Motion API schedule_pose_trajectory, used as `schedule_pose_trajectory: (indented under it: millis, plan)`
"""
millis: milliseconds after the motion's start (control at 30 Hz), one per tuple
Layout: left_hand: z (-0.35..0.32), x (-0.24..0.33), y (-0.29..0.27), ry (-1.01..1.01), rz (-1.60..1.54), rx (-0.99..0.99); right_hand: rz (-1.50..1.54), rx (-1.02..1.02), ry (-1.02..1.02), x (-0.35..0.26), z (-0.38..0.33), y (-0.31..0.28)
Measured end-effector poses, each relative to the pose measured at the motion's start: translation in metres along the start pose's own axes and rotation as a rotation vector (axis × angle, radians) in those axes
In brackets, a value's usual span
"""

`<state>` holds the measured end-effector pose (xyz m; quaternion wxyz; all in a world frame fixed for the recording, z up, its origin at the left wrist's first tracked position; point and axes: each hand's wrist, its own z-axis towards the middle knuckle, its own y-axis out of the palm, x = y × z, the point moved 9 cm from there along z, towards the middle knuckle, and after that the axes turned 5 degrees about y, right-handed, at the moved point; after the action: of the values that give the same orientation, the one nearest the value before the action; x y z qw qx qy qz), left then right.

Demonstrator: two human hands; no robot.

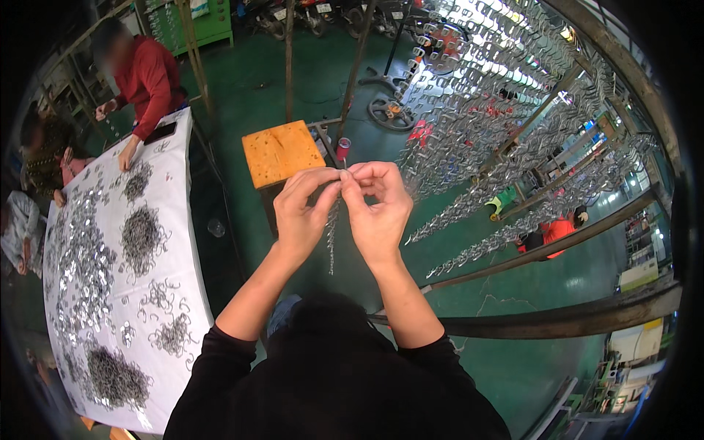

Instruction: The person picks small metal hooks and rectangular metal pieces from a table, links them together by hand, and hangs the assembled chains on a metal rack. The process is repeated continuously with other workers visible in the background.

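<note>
Left hand and right hand pinched together on a hanging string of metal clips — racks of filled strings beside, loose heaps on table — seemingly midway.

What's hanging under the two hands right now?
A short string of small metal pieces dangles below the left hand and right hand. Its top end is hidden by the fingertips.

a long table under a white cloth runs down the left, strewn with heaps of small metal hooks. a person in a red top leans on its far end beside a dark phone. a wooden stool stands on the green floor. racks of hanging metal pieces fill the right.
</note>
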<state>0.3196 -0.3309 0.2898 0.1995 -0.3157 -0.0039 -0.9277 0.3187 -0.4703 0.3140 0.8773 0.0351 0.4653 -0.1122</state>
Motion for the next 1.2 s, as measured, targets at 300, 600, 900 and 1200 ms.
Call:
schedule_pose_trajectory:
  millis: [300,600,900,1200]
  plan:
    - [0.067,-0.032,0.067,0.126,-0.149,-0.021,-0.131,0.266,-0.092,0.020,0.069,-0.021]
    - [0.165,-0.031,0.118,0.236,-0.428,-0.169,-0.406,0.404,-0.231,-0.001,0.091,-0.038]
    - [0.252,-0.006,0.137,0.379,-0.486,-0.108,-0.459,0.368,-0.171,0.001,0.088,-0.033]
    - [0.301,0.018,0.147,0.465,-0.505,-0.015,-0.530,0.334,-0.156,0.002,0.088,-0.031]
